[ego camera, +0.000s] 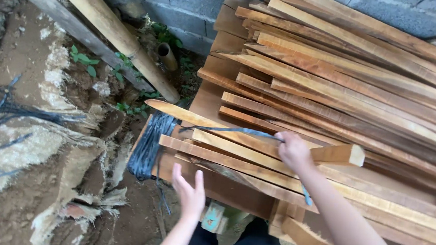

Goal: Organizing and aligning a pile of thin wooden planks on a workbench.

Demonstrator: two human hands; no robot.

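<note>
The right hand [294, 151] closes around a thin dark strap [233, 131] lying across the pile of wooden slats [349, 92], beside a short block-ended slat [338, 154]. The left hand [190, 192] hangs open, fingers spread, just below the pile's near edge, holding nothing. A bundle of dark straps [147, 145] droops off the pile's left corner.

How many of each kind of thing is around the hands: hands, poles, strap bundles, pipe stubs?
Hands: 2, the left hand open against the wood stack, the right hand gripping a dark strap
Round poles: 2
Strap bundles: 1
Pipe stubs: 1
Total: 6
The slats in the stack overlap too much to count.
</note>
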